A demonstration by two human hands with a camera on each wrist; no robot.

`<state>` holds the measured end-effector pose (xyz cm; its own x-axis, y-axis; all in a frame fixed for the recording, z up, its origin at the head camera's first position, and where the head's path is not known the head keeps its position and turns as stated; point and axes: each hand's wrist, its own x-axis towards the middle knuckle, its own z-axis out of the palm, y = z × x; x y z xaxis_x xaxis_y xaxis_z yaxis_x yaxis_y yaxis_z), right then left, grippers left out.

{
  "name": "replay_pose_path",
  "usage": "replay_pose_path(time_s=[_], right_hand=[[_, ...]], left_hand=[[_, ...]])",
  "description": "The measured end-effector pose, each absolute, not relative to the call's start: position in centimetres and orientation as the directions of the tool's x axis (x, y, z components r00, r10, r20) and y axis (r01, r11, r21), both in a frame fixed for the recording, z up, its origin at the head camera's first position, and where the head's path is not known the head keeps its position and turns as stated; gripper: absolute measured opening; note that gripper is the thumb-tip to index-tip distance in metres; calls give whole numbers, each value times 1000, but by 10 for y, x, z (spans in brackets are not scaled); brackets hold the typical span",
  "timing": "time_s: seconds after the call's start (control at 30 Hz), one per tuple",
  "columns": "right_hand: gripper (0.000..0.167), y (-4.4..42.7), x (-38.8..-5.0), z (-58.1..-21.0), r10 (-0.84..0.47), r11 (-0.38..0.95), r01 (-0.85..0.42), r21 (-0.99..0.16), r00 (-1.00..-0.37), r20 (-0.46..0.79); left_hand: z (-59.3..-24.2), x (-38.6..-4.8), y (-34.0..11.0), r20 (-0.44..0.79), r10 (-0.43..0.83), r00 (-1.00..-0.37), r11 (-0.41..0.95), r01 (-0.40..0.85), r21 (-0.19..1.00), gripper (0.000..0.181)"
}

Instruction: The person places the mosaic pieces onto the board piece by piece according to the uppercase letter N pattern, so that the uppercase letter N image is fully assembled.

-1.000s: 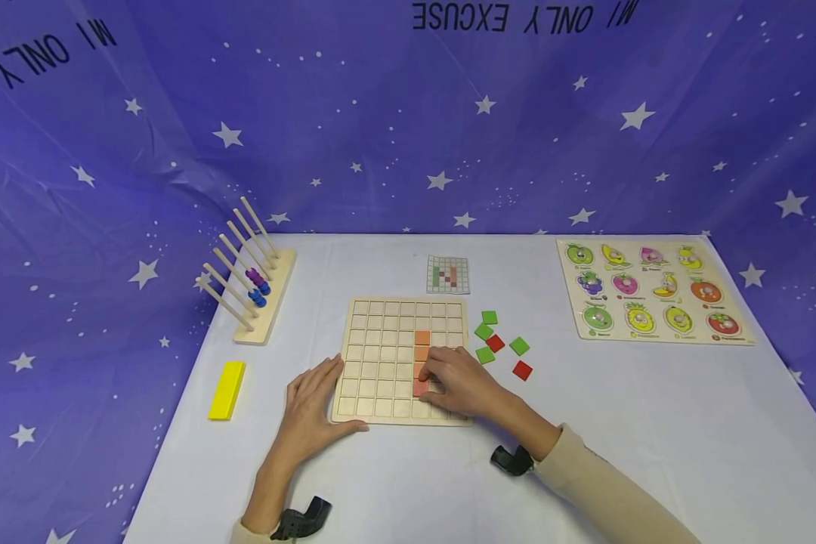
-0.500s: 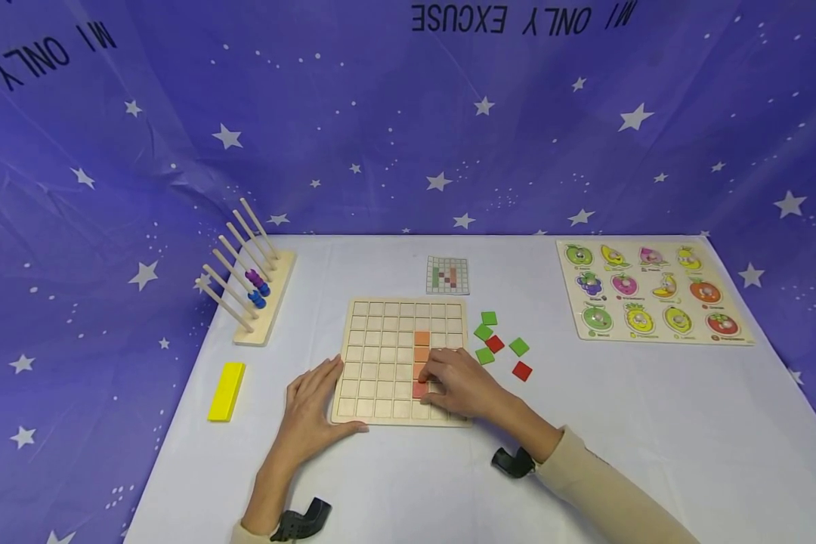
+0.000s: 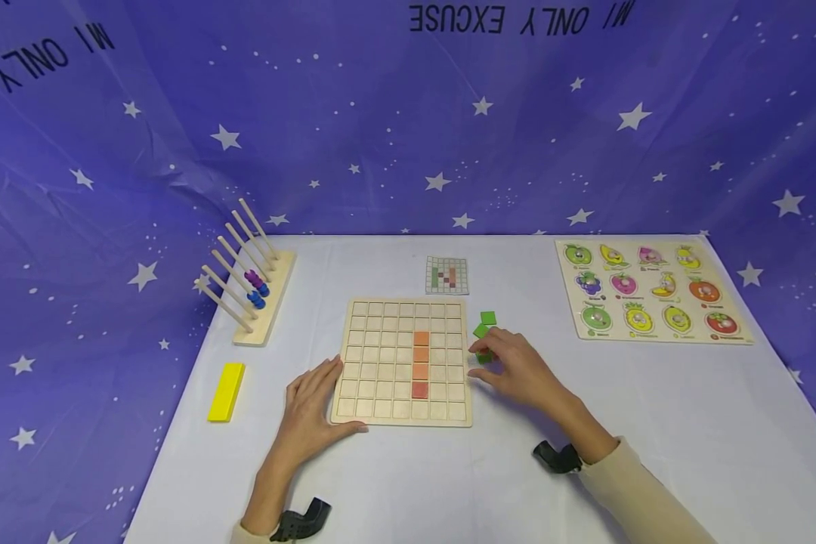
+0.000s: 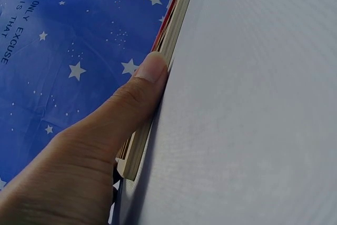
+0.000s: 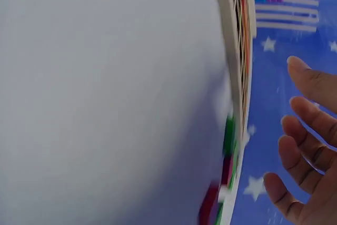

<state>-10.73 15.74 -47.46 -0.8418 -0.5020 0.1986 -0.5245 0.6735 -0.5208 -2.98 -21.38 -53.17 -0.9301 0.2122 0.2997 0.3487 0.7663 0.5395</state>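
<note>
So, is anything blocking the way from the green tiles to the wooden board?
Only the right hand: in the head view it covers part of the gap between the green tiles and wooden board.

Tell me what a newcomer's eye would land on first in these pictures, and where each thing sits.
First, probably, the purple backdrop covered in white stars, rising behind the white table. Next, the column of three orange tiles ending in a red tile at the near end, set in the pale wooden grid board. Then the colourful fruit puzzle at the table's far right.
</note>
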Motion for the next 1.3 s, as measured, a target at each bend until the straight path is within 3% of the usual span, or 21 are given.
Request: replay_pose_path(time_s=[0.43, 0.93, 1.3], right_hand=[[36, 218, -108, -489, -398, 753, -421, -505, -903, 159], [30, 230, -105, -504, -375, 760, -360, -542, -923, 86], [24, 229, -104, -504, -398, 743, -397, -539, -909, 121]], left_hand=[[-531, -30, -215, 290, 205, -935, 773, 336, 539, 115], [-532, -30, -215, 281, 210, -936, 767, 336, 546, 115], [-532, -30, -214, 283, 208, -936, 770, 335, 543, 115]])
